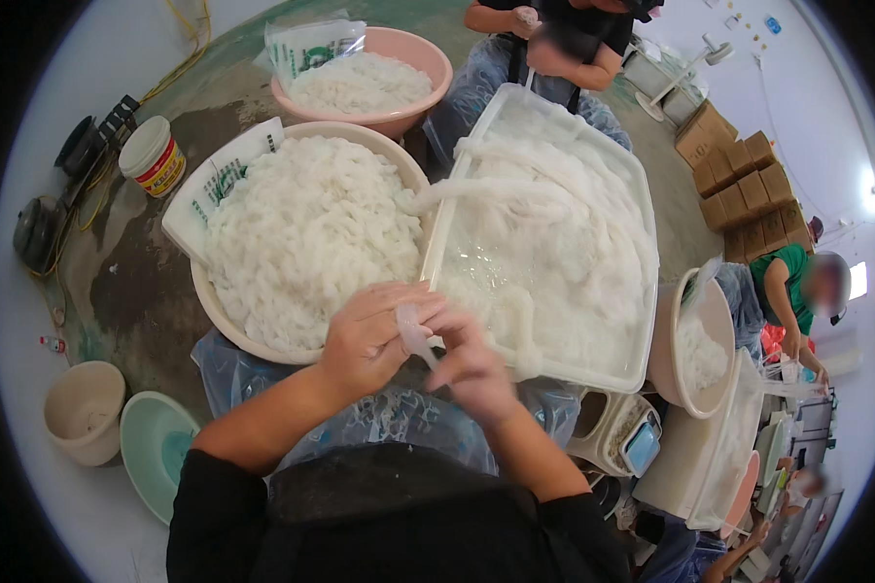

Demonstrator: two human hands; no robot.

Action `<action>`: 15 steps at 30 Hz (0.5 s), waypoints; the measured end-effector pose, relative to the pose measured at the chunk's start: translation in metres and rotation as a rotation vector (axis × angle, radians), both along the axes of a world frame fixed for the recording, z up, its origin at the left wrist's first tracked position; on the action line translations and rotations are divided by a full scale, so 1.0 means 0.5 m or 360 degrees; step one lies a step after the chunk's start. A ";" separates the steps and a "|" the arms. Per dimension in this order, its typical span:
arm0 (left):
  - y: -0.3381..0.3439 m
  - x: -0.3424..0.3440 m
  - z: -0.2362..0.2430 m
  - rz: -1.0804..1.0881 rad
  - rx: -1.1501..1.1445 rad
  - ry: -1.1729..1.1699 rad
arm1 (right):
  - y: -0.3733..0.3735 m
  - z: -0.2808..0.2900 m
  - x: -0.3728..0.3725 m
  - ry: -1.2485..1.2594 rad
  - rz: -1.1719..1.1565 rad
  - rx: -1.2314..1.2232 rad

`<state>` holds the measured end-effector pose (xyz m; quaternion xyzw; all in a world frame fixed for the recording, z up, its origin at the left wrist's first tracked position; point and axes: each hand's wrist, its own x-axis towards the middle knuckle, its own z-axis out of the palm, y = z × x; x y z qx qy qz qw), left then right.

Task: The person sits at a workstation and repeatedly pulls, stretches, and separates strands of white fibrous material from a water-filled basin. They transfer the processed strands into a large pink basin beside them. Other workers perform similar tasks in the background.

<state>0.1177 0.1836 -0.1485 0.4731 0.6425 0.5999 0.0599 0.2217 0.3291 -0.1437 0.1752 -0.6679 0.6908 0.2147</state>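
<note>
Between my hands runs a pale, wet, translucent strip (415, 332) that looks like sausage casing. My left hand (371, 337) is closed round it, with the strip looped over the fingers. Slightly blurred, my right hand (476, 374) has its fingers and thumb curled about the strip's lower end. Both hands are over the near rims of a cream round tub (204, 291) and a white rectangular tray (608, 379). White, stringy strands (311, 233) heap up in the tub. In the tray, similar strands (574, 214) lie in water, and a thick bundle (501, 189) spans both rims.
A pink tub (437, 68) of strands stands at the far left, beside a white bucket (151, 146). Empty basins (85, 408) sit lower left. Across the tray is a co-worker (574, 49); another (787, 282) works at right near stacked cartons (749, 185).
</note>
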 end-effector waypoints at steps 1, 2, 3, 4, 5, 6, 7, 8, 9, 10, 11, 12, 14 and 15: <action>0.007 -0.009 0.019 0.0227 -0.0029 0.0318 | 0.014 -0.029 0.005 -0.0142 0.0114 0.0408; 0.004 -0.020 0.018 0.0181 -0.0149 0.0423 | 0.020 -0.044 0.002 -0.0227 0.0252 0.0840; -0.003 -0.032 0.015 0.0132 -0.0269 0.0526 | 0.029 -0.050 0.012 -0.0531 0.0152 0.0702; -0.006 -0.041 0.014 0.0078 -0.0389 0.0629 | 0.035 -0.052 0.017 -0.0833 0.0047 0.0556; -0.002 -0.027 0.011 -0.0009 -0.0319 0.0220 | 0.030 -0.034 0.007 -0.0626 -0.0147 0.0746; 0.013 -0.012 0.008 -0.0106 -0.0238 -0.0177 | 0.024 -0.009 -0.016 -0.0406 -0.0357 0.0931; 0.021 0.001 0.005 -0.0203 -0.0153 -0.0574 | 0.018 0.001 -0.027 -0.0180 -0.0567 0.1110; 0.024 -0.004 0.012 -0.0381 -0.0050 -0.0925 | 0.018 -0.003 -0.024 -0.0297 -0.0406 0.1001; 0.021 -0.013 0.021 -0.0560 0.0050 -0.1276 | 0.021 -0.013 -0.017 -0.0411 -0.0245 0.0887; 0.017 -0.021 0.027 -0.0739 0.0145 -0.1627 | 0.021 -0.021 -0.009 -0.0522 -0.0083 0.0771; 0.007 -0.026 0.022 -0.0678 0.0029 -0.1266 | 0.014 -0.022 -0.003 -0.0411 -0.0120 0.0672; 0.001 -0.029 0.026 -0.0583 -0.0104 -0.0637 | 0.022 -0.013 0.004 -0.0453 -0.0158 0.0869; -0.012 -0.025 0.044 -0.0350 -0.0350 0.0620 | 0.041 0.021 0.018 -0.0536 -0.0236 0.1257; -0.013 -0.011 0.033 -0.0290 -0.0422 0.0760 | 0.037 0.016 0.024 -0.0494 -0.0266 0.1423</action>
